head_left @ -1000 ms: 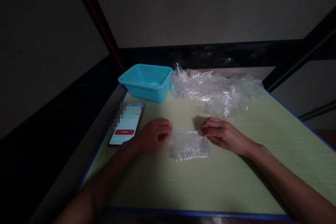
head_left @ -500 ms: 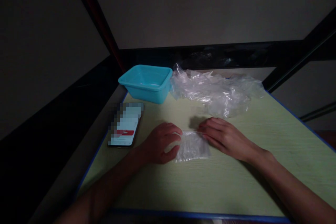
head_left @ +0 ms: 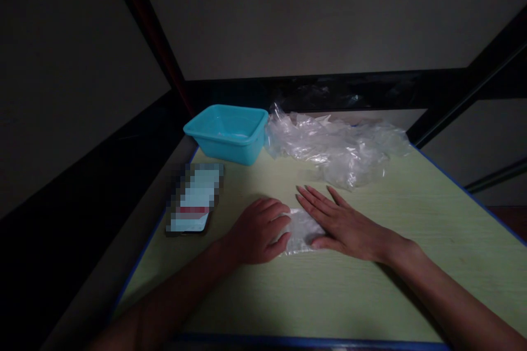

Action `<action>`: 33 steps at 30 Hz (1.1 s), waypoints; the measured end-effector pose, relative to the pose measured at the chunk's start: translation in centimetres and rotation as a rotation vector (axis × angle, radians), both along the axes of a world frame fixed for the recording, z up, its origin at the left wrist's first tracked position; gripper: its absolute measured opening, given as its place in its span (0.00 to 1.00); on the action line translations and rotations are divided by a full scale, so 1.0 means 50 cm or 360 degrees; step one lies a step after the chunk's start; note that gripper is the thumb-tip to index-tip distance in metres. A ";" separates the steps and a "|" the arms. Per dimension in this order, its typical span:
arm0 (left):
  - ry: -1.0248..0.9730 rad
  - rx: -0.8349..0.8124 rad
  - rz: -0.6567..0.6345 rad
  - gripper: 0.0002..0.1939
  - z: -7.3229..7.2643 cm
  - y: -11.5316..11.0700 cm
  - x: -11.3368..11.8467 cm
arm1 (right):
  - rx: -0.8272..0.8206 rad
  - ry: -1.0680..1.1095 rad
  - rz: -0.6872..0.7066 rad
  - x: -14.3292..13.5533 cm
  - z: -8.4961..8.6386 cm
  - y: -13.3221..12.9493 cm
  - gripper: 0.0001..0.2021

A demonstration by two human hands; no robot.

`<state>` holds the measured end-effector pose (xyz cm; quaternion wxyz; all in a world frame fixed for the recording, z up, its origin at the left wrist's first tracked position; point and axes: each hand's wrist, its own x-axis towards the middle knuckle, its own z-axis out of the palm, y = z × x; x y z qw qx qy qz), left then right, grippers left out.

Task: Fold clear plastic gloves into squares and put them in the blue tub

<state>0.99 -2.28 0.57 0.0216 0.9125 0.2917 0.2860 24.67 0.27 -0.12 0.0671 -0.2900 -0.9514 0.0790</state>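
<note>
A small clear plastic bag (head_left: 300, 230) lies flat on the table in front of me. My left hand (head_left: 263, 230) rests at its left edge with fingers loosely curved, thumb and forefinger apart, fingertips touching the plastic. Across the right part of the bag, my right hand (head_left: 335, 222) lies palm down with its fingers stretched out and spread. It covers that side of the bag, and the fingertips reach past the far edge onto the table.
A crumpled heap of clear plastic bags (head_left: 341, 148) lies at the back of the pale table (head_left: 288, 296). Left of it stands a turquoise plastic basin (head_left: 230, 140). A phone (head_left: 195, 197) with a lit screen lies at the left edge. Dark-framed walls rise behind.
My right hand has moved left over the bag, and its bunched fingers have straightened and spread flat. The left hand keeps its place at the bag's left edge.
</note>
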 end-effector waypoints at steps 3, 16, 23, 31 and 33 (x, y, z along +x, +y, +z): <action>-0.0067 -0.0014 0.0051 0.09 0.000 -0.001 -0.001 | 0.0040 0.0083 -0.0012 0.004 0.016 0.004 0.42; 0.0272 -0.0299 0.0377 0.29 -0.020 -0.050 0.045 | 0.0215 0.0147 -0.0055 -0.053 0.006 -0.060 0.43; 0.0423 -0.0333 0.0431 0.32 -0.034 -0.056 0.048 | 0.0195 0.0083 -0.0044 -0.047 -0.014 -0.062 0.41; 0.0453 -0.0367 0.0510 0.34 -0.036 -0.061 0.050 | 0.0300 0.0060 -0.0073 -0.050 -0.023 -0.064 0.41; 0.0479 -0.0390 0.0534 0.34 -0.032 -0.062 0.050 | 0.0342 0.0066 -0.0080 -0.050 -0.024 -0.065 0.41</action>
